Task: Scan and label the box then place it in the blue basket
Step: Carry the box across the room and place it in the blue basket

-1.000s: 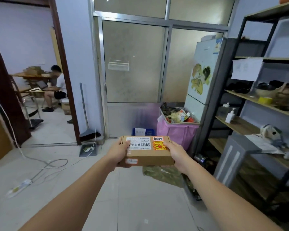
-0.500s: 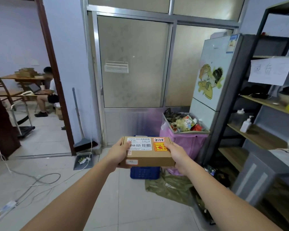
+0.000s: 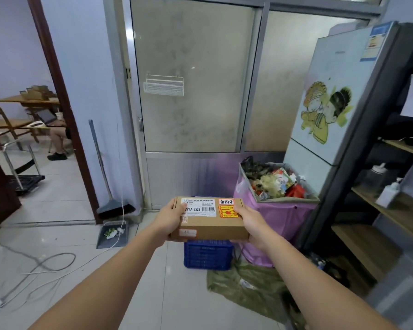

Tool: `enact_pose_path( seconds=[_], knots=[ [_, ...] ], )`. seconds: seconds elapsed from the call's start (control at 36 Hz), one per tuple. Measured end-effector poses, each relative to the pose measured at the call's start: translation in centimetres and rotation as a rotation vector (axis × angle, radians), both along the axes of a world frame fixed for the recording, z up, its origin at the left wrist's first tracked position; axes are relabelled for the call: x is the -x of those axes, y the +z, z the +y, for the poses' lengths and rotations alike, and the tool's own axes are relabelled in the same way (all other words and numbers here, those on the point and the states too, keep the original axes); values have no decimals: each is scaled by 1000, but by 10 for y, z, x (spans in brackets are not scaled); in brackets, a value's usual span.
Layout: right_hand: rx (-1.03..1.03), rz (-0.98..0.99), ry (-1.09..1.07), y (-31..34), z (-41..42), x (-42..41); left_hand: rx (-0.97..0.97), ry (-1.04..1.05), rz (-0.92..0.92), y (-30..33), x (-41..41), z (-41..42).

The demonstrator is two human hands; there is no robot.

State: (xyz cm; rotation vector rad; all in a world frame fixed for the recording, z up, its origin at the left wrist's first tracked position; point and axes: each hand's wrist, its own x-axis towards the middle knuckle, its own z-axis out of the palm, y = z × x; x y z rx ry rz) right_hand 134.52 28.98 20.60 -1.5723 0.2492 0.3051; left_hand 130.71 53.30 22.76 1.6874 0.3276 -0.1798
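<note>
I hold the box (image 3: 210, 220) level, left hand (image 3: 169, 219) and right hand (image 3: 250, 223) clamped on its ends, directly above the blue basket (image 3: 208, 254) on the floor. Labels already on top. Risk: releasing from this height, it could strike the rim and tumble toward the pink-lined bin (image 3: 277, 225) just beside.

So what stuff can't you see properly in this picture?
- Blue basket, head view: the box covers its top, so its inside is hidden.
- Box label: small print too tiny; the left hand thumb covers the code's start.
- Seated person: mostly hidden behind the door frame.
- Shelf unit: cut off by the right edge.
</note>
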Motion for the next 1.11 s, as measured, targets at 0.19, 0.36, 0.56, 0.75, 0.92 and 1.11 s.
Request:
enact_pose_path(
  seconds=[0.19,0.36,0.56,0.75,0.92,1.11],
  knots=[
    [53,35,29,-13,1,-81,28,33,54,-9,-71,-4],
    [40,82,30,-22,17,-156,37,44,67,-21,-143,11],
    [58,70,39,-30,55,-251,4,38,62,-34,-240,49],
    [96,60,26,-27,91,-343,-2,6,37,-32,-335,85],
    [69,79,3,-35,114,-413,-50,-46,27,-29,-413,108],
    [30,89,-17,-51,131,-501,-60,-82,19,-45,-518,128]
  ],
)
